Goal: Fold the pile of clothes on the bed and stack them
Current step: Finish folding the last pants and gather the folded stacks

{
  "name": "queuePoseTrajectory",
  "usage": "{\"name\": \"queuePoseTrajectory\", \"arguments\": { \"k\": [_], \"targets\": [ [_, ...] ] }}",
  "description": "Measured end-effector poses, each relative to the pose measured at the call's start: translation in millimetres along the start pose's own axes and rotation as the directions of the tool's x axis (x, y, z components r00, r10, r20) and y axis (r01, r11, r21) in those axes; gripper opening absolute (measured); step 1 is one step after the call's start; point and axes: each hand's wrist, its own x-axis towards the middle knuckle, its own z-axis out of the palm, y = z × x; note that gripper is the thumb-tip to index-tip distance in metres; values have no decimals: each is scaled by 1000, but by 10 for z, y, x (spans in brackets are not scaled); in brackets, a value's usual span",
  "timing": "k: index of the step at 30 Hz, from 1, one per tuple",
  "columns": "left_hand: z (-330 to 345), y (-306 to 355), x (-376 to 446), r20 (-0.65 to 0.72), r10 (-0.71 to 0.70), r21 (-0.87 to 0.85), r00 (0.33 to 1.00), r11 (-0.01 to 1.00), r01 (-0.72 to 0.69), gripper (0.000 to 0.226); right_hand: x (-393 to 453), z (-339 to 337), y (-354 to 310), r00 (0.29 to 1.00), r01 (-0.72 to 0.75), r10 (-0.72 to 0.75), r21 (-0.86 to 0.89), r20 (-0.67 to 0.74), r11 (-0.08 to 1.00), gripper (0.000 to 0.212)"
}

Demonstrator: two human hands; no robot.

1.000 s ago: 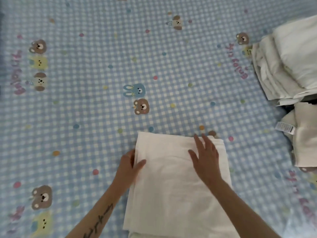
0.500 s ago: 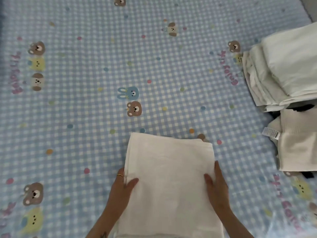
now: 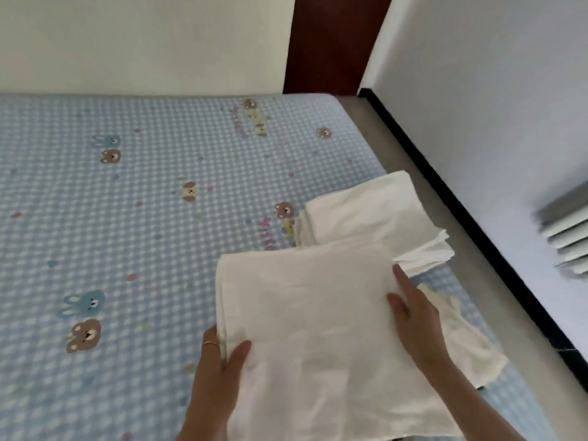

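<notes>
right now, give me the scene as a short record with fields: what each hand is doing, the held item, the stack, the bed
left hand: left hand grips the near left edge of the folded white cloth, thumb on top, a ring on one finger
right hand: right hand holds the cloth's right edge, thumb on top
held item: folded white cloth, roughly rectangular, held between both hands
stack: stack of folded white cloths beyond the held one, near the bed's right edge
other: another white piece lies partly under the right forearm
bed: blue checked sheet with bear and rabbit prints
</notes>
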Motion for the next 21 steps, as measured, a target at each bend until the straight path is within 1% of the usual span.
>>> {"name": "queuePoseTrajectory", "arguments": {
  "k": [2, 5, 8, 11, 12, 13, 14, 15, 16, 17, 18, 19, 20, 21],
  "targets": [
    [662, 271, 156, 6, -15, -64, 1000, 998, 15, 38, 636, -294, 254, 999, 34, -34, -21, -11, 999, 52],
    [1533, 655, 496, 13, 19, -113, 1000, 993, -17, 31, 1574, -635, 609, 996, 92, -93, -70, -14, 993, 50],
    [2049, 976, 902, -9, 59, -132, 998, 989, -60, 34, 2376, -731, 815, 986, 159, -162, -84, -25, 984, 50],
    [2375, 1171, 1315, -56, 46, -137, 997, 989, -54, 48, 3081, -631, 952, 983, 181, -178, -95, 40, 979, 50],
    [2449, 1198, 1421, -45, 35, -117, 998, 992, -40, 58, 3249, -573, 999, 984, 170, -163, -107, 70, 980, 50],
    [2533, 1189, 1535, -32, 35, -40, 999, 999, -36, 69, 3394, -488, 1058, 984, 165, -152, -140, 96, 976, 51],
    [2613, 1145, 1621, -1, 57, 118, 998, 991, -57, 80, 3466, -394, 1118, 982, 173, -152, -212, 112, 962, 53],
    [2692, 1076, 1690, 50, 104, 343, 993, 932, -115, 86, 3487, -272, 1174, 976, 208, -176, -320, 125, 924, 55],
    [2770, 990, 1743, 106, 170, 552, 980, 809, -201, 87, 3464, -139, 1227, 962, 271, -226, -432, 154, 860, 57],
    [2848, 904, 1785, 161, 248, 691, 955, 663, -289, 85, 3413, -15, 1275, 936, 351, -279, -503, 214, 790, 58],
    [2947, 835, 1856, 206, 318, 761, 925, 542, -356, 82, 3387, 107, 1333, 907, 419, -310, -529, 285, 738, 59],
    [3044, 788, 1914, 242, 359, 794, 902, 462, -396, 79, 3372, 205, 1403, 885, 460, -319, -545, 338, 701, 60],
    [3145, 739, 1989, 265, 369, 815, 891, 408, -412, 79, 3395, 299, 1493, 878, 472, -307, -554, 368, 686, 61],
    [3238, 662, 2063, 286, 358, 828, 889, 375, -417, 79, 3418, 376, 1603, 881, 461, -280, -552, 382, 695, 62]
  ]
}}
